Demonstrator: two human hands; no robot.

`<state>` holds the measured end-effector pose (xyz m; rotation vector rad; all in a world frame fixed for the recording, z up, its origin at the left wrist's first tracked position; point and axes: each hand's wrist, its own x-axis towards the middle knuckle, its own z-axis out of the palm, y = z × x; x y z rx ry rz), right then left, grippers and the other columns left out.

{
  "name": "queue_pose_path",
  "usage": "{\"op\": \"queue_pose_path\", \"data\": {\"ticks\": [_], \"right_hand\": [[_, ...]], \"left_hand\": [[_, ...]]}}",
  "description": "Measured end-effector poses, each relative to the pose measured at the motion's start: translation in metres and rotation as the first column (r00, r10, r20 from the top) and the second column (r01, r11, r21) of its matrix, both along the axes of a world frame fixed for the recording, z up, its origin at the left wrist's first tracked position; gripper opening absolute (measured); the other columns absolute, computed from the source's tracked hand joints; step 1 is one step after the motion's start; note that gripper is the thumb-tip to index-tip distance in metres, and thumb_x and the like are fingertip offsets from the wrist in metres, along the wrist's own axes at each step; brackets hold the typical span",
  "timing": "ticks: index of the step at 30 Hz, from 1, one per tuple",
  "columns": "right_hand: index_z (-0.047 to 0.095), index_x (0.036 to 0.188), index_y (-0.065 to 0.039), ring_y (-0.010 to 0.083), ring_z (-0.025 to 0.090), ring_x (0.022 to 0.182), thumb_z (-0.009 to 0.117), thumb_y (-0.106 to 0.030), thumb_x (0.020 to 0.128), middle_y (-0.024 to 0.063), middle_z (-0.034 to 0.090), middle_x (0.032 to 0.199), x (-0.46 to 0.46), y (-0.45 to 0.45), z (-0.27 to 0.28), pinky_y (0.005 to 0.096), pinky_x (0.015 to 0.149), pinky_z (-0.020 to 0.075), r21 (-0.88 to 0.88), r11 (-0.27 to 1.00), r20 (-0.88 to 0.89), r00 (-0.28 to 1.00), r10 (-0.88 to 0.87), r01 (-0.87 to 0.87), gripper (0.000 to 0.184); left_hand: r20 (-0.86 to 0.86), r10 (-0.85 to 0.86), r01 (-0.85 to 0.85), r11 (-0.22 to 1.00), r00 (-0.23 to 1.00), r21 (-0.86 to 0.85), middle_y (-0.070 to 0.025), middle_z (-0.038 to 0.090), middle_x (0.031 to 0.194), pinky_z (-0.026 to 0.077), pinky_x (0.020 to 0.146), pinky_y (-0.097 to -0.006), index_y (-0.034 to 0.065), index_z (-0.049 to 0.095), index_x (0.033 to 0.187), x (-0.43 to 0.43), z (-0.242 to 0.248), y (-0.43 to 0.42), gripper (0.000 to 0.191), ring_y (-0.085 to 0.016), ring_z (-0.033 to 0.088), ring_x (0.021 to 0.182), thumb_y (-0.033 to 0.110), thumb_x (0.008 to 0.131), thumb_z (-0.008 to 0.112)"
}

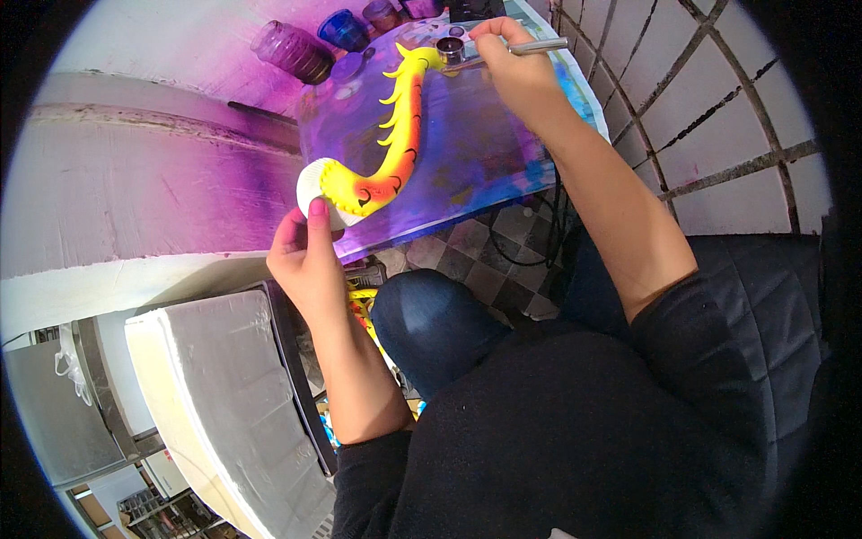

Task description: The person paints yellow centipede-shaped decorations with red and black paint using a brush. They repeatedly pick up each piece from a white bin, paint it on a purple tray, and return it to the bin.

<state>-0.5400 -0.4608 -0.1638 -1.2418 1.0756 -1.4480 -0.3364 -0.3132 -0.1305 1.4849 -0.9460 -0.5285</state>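
Note:
My left hand [310, 259] grips a yellow and orange curved figure piece [412, 111] by its pale ribbed disc-shaped end [311, 180], thumb on top. Spikes run along one side of the piece, and dark curved marks dot its orange band. Between the fingers of my right hand [515, 71] is a slender paintbrush [539, 46] with a silvery handle. Its bristle end points left, close to the far yellow end of the piece and just below a small metal cup [450, 51] of dark liquid. Whether the bristles touch the piece, I cannot tell.
Paint-stained jars, one purple [293, 52] and one blue [343, 30], line the back of the stained table [471, 148]. A tiled wall [714, 101] rises on the right. Black cables [518, 259] hang below the table edge. More yellow pieces [362, 306] lie low beside my left forearm.

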Motion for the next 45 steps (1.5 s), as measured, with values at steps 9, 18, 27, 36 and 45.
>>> {"op": "queue_pose_path", "data": {"ticks": [9,18,27,36,45], "right_hand": [[0.054,0.087,-0.008,0.0055,0.044,0.053,0.05,-0.026,0.078,-0.0014,0.048,0.059,-0.002,-0.033,-0.015,0.0213,0.047,0.0328,0.068,0.985,-0.067,0.986,-0.156,0.16,0.02],[0.054,0.084,-0.008,0.0059,0.044,0.052,0.051,-0.029,0.077,-0.0009,0.049,0.057,-0.018,-0.058,-0.055,0.0222,0.046,0.0329,0.114,0.967,-0.035,0.974,-0.223,0.226,0.022],[0.052,0.087,-0.009,0.0048,0.04,0.05,0.056,-0.038,0.076,-0.0034,0.044,0.056,-0.032,-0.024,-0.036,0.0205,0.042,0.0277,0.119,0.976,-0.075,0.982,-0.175,0.183,0.032],[0.055,0.092,-0.009,0.0016,0.03,0.044,0.053,-0.034,0.081,-0.0056,0.039,0.055,-0.048,0.048,0.009,0.0161,0.038,0.0193,-0.031,0.999,0.034,0.999,-0.025,0.026,0.027],[0.049,0.105,-0.007,0.004,0.023,0.043,0.042,-0.033,0.087,-0.0043,0.032,0.056,-0.065,0.087,0.029,0.0191,0.04,0.0163,-0.038,0.986,-0.066,0.985,0.158,-0.161,0.032]], "left_hand": [[-0.006,0.002,-0.002,1.0,1.0,0.02,-0.007,0.058,0.073,0.043,0.058,-0.0215,-0.0054,0.058,0.086,0.011,-0.007,0.0,0.026,-0.01,0.053,0.062,0.019,0.077,0.062],[-0.062,-0.037,0.04,0.998,0.997,0.051,-0.0071,0.058,0.081,0.05,0.059,-0.0256,-0.0025,0.055,0.088,0.024,-0.022,0.0,0.021,-0.013,0.057,0.069,0.018,0.081,0.056],[-0.346,-0.057,0.106,0.987,0.936,0.125,-0.0077,0.057,0.087,0.05,0.062,-0.0261,-0.0012,0.049,0.096,0.043,-0.047,0.009,0.019,-0.014,0.057,0.073,0.012,0.082,0.053],[-0.742,0.016,-0.001,1.0,0.67,0.02,-0.0114,0.057,0.096,0.051,0.067,-0.0295,-0.0007,0.047,0.105,0.072,-0.09,0.153,0.024,-0.02,0.059,0.08,0.01,0.083,0.05],[-0.921,0.285,-0.397,0.903,0.265,0.165,-0.0094,0.055,0.104,0.053,0.066,-0.028,0.0065,0.041,0.115,0.047,-0.2,0.383,0.032,-0.021,0.058,0.087,0.011,0.084,0.048]]}}
